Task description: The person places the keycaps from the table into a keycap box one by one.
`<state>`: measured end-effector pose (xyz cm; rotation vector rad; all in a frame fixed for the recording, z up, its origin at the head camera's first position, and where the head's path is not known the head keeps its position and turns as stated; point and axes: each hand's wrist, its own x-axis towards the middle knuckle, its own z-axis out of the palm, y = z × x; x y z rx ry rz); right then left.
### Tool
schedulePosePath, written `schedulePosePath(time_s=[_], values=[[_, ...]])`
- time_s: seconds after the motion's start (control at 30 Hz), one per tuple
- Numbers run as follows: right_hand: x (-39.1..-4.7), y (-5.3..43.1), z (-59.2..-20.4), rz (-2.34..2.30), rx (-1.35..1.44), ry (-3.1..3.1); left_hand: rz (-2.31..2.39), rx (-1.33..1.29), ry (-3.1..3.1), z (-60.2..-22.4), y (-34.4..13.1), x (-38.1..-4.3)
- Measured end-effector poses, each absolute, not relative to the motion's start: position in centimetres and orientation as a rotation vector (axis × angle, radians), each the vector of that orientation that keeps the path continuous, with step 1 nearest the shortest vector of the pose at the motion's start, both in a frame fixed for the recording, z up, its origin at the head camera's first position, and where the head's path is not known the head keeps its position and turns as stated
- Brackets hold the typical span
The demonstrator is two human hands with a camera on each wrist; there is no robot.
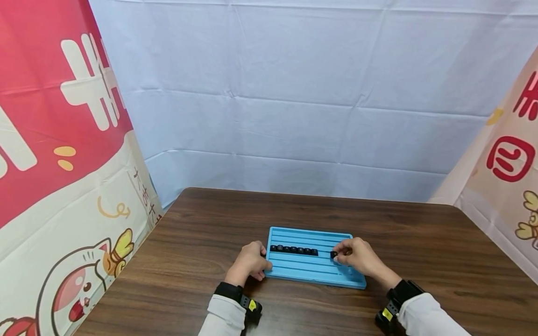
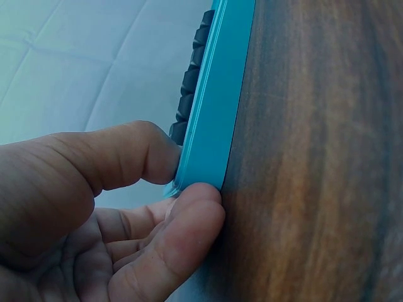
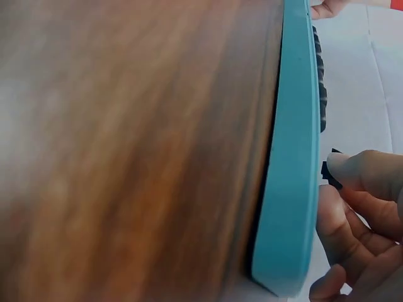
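Observation:
A light blue ridged tray (image 1: 311, 275) lies on the table with a row of several black keycaps (image 1: 293, 249) along one of its grooves, starting near the left rim. My left hand (image 1: 251, 261) grips the tray's left edge; in the left wrist view the thumb (image 2: 141, 154) lies by the top rim, with a finger against the side. Over the tray's right part, my right hand (image 1: 357, 255) pinches a single black keycap (image 1: 334, 255) between thumb and fingers, apart from the row's right end. Fingers partly cover that keycap in the right wrist view.
The brown wooden table (image 1: 201, 224) extends around the tray on all sides. Behind it hangs a pale blue-white cloth (image 1: 269, 102). Printed cloths hang at the left (image 1: 50, 196) and right (image 1: 500, 196). Each wrist wears a black strap with a camera.

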<state>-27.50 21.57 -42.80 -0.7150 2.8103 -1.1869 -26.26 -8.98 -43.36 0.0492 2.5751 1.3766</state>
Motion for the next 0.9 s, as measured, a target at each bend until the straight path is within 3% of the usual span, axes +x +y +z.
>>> schedulePosePath(time_s=[0.9], values=[[-28.6, 19.1, -42.8, -1.065, -0.838, 2.827, 1.384, 0.052, 2.561, -43.1, -9.3, -26.0]])
